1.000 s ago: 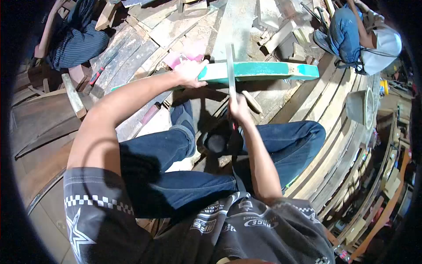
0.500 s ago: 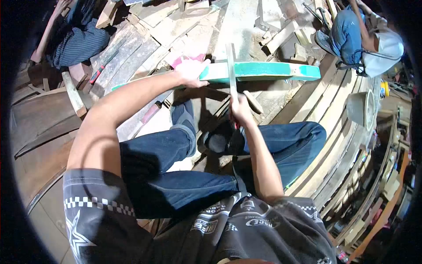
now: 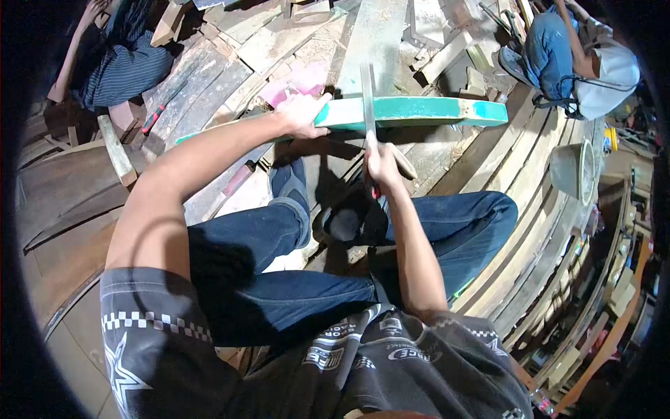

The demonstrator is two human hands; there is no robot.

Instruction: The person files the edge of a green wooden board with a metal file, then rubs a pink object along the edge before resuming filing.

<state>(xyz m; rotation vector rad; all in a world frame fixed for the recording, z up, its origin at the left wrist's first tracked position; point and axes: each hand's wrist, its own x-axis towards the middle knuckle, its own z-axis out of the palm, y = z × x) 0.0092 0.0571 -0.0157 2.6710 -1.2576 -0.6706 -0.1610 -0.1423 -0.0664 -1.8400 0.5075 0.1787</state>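
Green board (image 3: pixel 419 108) lies across upper centre, left hand (image 3: pixel 301 117) fingers clamped on it, likely for steadiness, right hand (image 3: pixel 381 167) fingers wrapped round the flat tool (image 3: pixel 367 98) crossing it.

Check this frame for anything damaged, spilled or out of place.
The green board looks worn: its colour is broken by pale patches beside the left hand and near its right end, possibly from the work. Wood scraps lie scattered beyond it. I see no spill.

Bright light, scattered boards (image 3: pixel 206 94), long planks (image 3: pixel 534 237) at right, dim clutter (image 3: pixel 618 297) beyond
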